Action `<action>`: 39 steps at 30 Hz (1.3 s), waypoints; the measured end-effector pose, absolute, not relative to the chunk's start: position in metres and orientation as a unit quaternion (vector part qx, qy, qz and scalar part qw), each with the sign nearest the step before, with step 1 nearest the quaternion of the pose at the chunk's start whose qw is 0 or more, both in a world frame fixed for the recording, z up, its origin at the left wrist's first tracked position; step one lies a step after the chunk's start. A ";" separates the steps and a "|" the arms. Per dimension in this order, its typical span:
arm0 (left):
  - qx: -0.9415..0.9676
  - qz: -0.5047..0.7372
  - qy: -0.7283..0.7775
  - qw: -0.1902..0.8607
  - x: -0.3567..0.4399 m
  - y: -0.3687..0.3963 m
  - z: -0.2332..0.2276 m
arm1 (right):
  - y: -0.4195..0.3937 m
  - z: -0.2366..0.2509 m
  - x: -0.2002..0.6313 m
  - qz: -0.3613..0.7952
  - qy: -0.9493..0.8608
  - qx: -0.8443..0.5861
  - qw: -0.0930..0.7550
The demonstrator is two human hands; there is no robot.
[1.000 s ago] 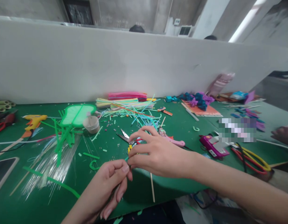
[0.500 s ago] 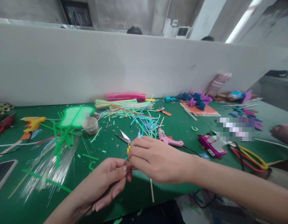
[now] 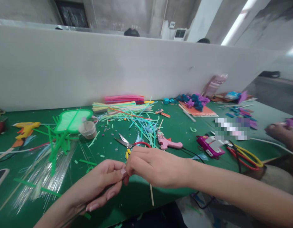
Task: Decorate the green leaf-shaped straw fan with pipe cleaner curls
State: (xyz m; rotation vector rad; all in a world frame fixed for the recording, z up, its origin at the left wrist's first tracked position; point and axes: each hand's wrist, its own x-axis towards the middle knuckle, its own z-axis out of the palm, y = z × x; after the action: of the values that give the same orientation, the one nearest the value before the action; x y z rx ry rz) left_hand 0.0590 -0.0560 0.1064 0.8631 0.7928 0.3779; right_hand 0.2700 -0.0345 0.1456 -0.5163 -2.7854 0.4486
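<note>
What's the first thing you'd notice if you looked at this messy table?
The two hands, left hand and right hand, meet fingertip to fingertip at the near edge of the green table, pinching something too small to make out. Behind them lie scissors, a tangle of colourful straws and a pink glue gun.

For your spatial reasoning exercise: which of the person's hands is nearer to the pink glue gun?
Right. The right hand lies just in front of the pink glue gun; the left hand sits farther off, to its front-left.
</note>
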 end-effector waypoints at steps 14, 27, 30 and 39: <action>0.399 0.177 0.352 0.828 0.059 -0.053 0.105 | -0.034 0.144 0.269 0.108 -0.969 -0.177 0.134; 0.438 0.193 0.388 0.788 0.059 -0.049 0.096 | -0.025 0.124 0.271 0.029 -0.961 -0.165 0.218; 0.527 0.205 0.442 0.697 0.064 -0.054 0.094 | -0.025 0.118 0.274 0.070 -0.938 -0.267 0.208; 0.836 0.130 0.439 0.304 0.071 -0.031 0.080 | -0.029 0.065 0.266 -0.028 -0.940 -0.325 0.099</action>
State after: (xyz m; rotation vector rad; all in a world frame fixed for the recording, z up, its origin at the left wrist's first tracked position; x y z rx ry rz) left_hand 0.0710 -0.0307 0.0802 2.2141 1.1629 0.3455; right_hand 0.2657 -0.0287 0.0651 -0.9601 -2.7808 -0.0818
